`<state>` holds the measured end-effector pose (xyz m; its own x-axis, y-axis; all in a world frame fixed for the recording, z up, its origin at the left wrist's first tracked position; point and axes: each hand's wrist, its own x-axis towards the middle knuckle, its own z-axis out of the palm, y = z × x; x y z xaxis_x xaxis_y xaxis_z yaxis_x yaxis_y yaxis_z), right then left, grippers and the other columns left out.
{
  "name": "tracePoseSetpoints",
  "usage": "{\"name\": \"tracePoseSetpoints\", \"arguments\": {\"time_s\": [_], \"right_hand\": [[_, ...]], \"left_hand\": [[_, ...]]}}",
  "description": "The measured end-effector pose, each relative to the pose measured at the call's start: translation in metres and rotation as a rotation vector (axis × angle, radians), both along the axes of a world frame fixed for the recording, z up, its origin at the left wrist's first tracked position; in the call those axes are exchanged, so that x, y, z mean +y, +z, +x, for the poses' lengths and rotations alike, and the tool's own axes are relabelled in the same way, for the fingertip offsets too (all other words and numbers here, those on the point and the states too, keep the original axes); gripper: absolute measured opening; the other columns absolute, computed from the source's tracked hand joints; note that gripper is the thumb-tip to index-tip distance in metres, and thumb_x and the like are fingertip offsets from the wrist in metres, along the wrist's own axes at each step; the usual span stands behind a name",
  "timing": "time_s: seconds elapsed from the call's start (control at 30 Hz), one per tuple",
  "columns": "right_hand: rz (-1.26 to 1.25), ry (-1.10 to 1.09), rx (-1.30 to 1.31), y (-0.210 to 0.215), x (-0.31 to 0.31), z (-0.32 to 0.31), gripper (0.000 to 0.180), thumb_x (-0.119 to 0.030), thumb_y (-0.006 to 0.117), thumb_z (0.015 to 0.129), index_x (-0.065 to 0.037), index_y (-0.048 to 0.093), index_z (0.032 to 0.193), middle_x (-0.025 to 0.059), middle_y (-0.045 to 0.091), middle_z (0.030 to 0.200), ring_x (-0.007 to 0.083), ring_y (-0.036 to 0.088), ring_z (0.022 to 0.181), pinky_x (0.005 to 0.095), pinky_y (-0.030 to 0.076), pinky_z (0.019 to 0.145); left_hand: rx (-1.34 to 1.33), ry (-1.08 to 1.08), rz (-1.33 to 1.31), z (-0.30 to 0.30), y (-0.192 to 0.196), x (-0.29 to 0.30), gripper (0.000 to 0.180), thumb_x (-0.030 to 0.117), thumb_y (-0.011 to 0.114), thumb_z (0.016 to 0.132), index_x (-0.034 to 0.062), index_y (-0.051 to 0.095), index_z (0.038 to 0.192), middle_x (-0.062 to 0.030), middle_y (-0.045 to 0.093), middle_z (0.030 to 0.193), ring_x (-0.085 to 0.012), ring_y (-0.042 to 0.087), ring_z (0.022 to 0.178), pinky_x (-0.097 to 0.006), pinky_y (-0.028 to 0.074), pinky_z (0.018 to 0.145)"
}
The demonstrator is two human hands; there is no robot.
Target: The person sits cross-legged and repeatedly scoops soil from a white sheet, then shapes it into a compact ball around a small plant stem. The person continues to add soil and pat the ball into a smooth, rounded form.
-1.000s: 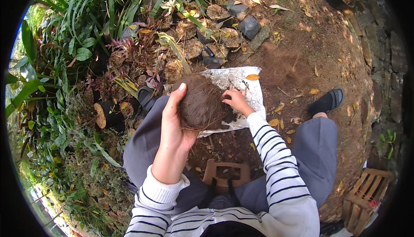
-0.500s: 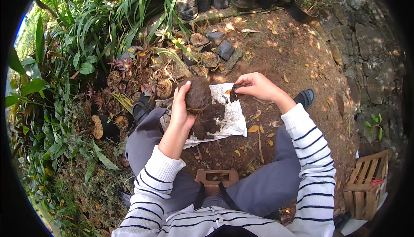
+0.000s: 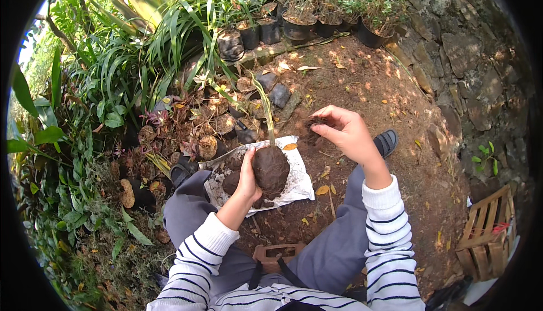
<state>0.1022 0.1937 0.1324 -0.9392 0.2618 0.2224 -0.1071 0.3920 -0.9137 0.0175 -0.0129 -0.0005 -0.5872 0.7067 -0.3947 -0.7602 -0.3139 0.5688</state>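
Note:
My left hand (image 3: 248,179) cups the left side of a round, brown root ball (image 3: 272,171), wrapped in fine fibres. A long, pale green-and-yellow leaf (image 3: 267,107) rises from its top, away from me. Under the ball a white plastic sheet (image 3: 302,185) lies on the ground, with dark loose soil (image 3: 231,180) on its left part. Up and to the right, apart from the ball, my right hand (image 3: 343,133) pinches a small dark clump of fibrous material (image 3: 318,121) between thumb and fingers.
Cut plants and black nursery bags (image 3: 280,95) lie beyond the sheet. Potted plants (image 3: 298,25) line the far edge. Dense greenery fills the left, a stone wall (image 3: 469,56) the right. A wooden crate (image 3: 487,232) stands at lower right; a brown plastic stool (image 3: 277,251) is between my legs.
The root ball has tilted and come lower and nearer to me, bringing its leaf into upright view. My right hand has moved away from the sheet with the dark clump.

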Motion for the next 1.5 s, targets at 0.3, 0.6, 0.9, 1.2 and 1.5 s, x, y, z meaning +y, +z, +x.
{"name": "tracePoseSetpoints", "arguments": {"time_s": [0.3,0.6,0.9,1.2,1.5], "right_hand": [[0.073,-0.026,-0.091,-0.022,-0.039,-0.021,0.023,-0.01,0.072,0.088,0.002,0.068,0.108,0.0031,0.071,0.093,0.0068,0.064,0.089,0.0263,0.053,0.078],[0.14,0.027,-0.123,-0.024,-0.049,-0.026,0.027,-0.015,0.072,0.087,0.0,0.068,0.109,0.0086,0.073,0.095,0.0074,0.064,0.086,0.0269,0.051,0.075],[0.189,0.006,-0.092,-0.026,-0.052,-0.024,0.026,-0.012,0.069,0.088,-0.001,0.068,0.112,0.0107,0.072,0.102,0.0157,0.068,0.092,0.0298,0.052,0.08],[0.104,-0.025,-0.094,-0.019,-0.053,-0.011,0.023,-0.003,0.068,0.089,0.002,0.067,0.111,0.0078,0.072,0.105,0.0126,0.066,0.098,0.029,0.052,0.086],[0.167,-0.262,0.057,-0.012,-0.054,-0.004,0.021,0.0,0.072,0.084,0.0,0.068,0.105,0.0079,0.072,0.101,0.0148,0.068,0.096,0.0285,0.052,0.088]], "left_hand": [[-0.054,0.038,-0.056,0.0,0.001,0.006,0.059,0.05,0.035,0.099,0.0024,0.058,0.126,-0.016,0.065,0.122,-0.0283,0.064,0.112,-0.045,0.05,0.099],[-0.11,0.014,-0.049,0.003,0.009,0.008,0.057,0.047,0.034,0.101,0.004,0.054,0.132,-0.0148,0.062,0.128,-0.0261,0.063,0.116,-0.044,0.051,0.1],[-0.117,0.011,0.099,0.002,-0.004,0.011,0.053,0.048,0.043,0.102,0.0047,0.053,0.132,-0.0131,0.063,0.125,-0.0235,0.063,0.114,-0.041,0.052,0.099],[0.085,0.149,0.092,-0.001,-0.013,0.013,0.035,0.021,0.058,0.097,0.0037,0.052,0.127,-0.0121,0.064,0.118,-0.0219,0.066,0.104,-0.037,0.056,0.091],[-0.052,0.013,0.091,-0.004,-0.011,0.013,0.047,0.04,0.054,0.097,0.0071,0.053,0.131,-0.0107,0.061,0.127,-0.0232,0.061,0.116,-0.043,0.05,0.099]]}}
